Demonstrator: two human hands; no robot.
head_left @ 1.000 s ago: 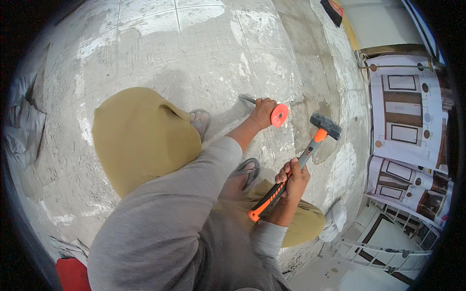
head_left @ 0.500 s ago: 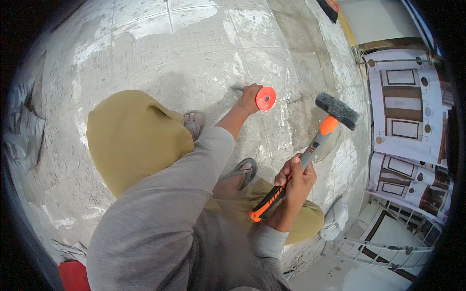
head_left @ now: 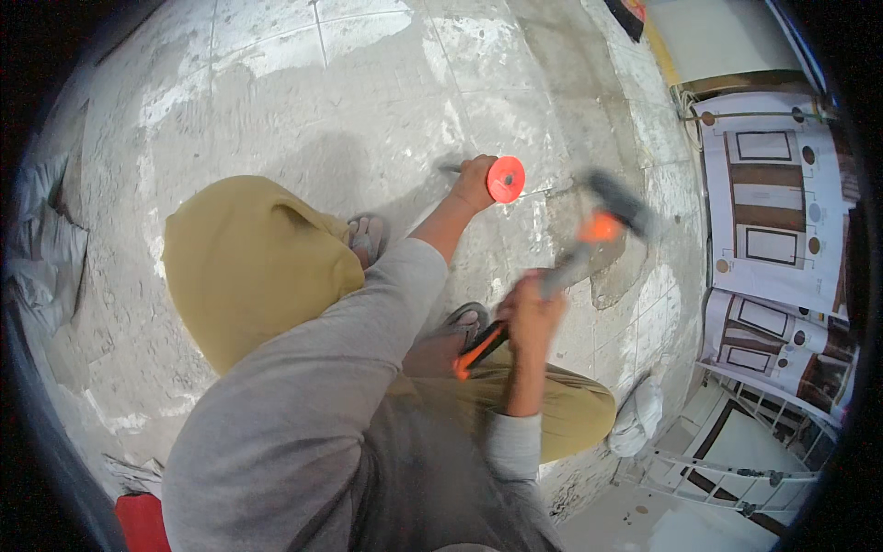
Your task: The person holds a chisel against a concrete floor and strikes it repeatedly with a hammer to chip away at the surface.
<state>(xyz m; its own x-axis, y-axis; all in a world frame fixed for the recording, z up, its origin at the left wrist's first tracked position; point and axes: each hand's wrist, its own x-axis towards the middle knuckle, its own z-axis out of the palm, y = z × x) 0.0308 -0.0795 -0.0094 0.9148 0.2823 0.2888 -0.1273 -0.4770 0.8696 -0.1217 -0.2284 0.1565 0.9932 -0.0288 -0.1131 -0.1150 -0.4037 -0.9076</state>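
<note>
Over rough, white-patched floor [head_left: 276, 110]: red-disced chisel [head_left: 506, 179] gripped by left hand [head_left: 475, 182], blurred block-headed hammer [head_left: 572, 265] held aslant by right hand [head_left: 535, 311], fingers wrapped round both.

a blurred, dark-headed hammer [head_left: 572, 261] slants right of a grey chisel [head_left: 450, 167] with a round red guard [head_left: 506, 188].

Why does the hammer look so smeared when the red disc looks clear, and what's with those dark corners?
In the head view, the hammer and right hand are smeared, probably motion blur; in the same head view, the red disc and left hand look fairly sharp; the head view's black corners likely come from its wide fisheye lens, which also bends straight edges.
</note>
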